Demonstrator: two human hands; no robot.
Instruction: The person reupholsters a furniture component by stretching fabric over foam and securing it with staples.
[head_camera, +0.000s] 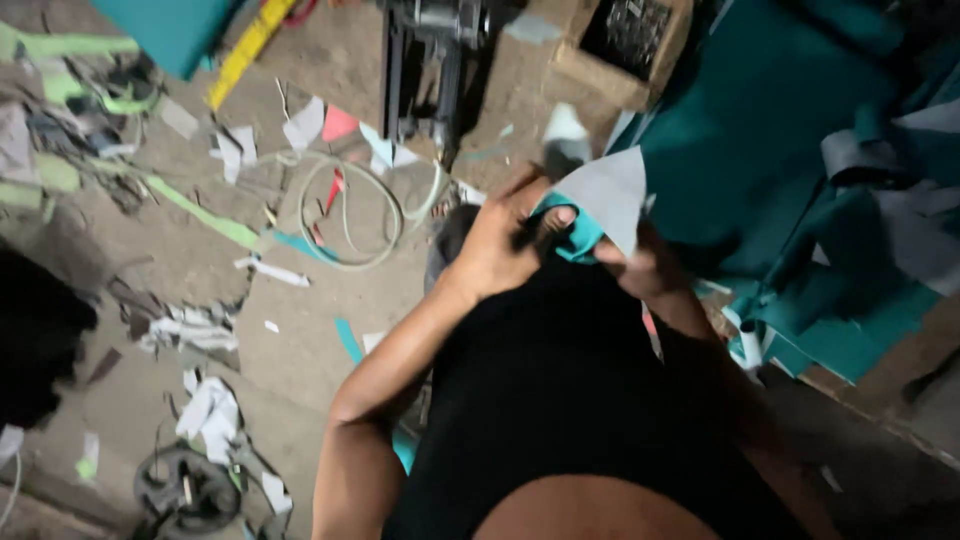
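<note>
1. Your left hand (500, 245) has its fingers (555, 218) curled and clenched on a teal fabric piece (578, 235), with the thumb pressed on the teal edge.
2. Your right hand (640, 265) sits just beside the left, partly in shadow; its fingers grasp the same piece from the other side, though exactly how they lie is hard to make out.
3. The teal fabric piece is held up in the air between both hands, in front of your body, and its pale grey underside (612, 195) stands up as a folded flap above your fingers.
4. Below your hands lies your black garment (560, 400), filling the lower middle of the view.
5. To your right, a heap of teal fabric (760, 140) with grey backing showing in places covers the table (860, 395).
6. Beyond your hands stands a dark machine (430, 60), and near it an open wooden box (635, 45).
7. To your left, the floor (300, 330) is littered with white, teal and red scraps; a pale cord (350, 215) lies in loops there.
8. A yellow strip (245, 50) lies near the top, lime-green strips (200, 210) trail across the upper left, and a dark round wheel-like object (185, 490) sits at the lower left.
</note>
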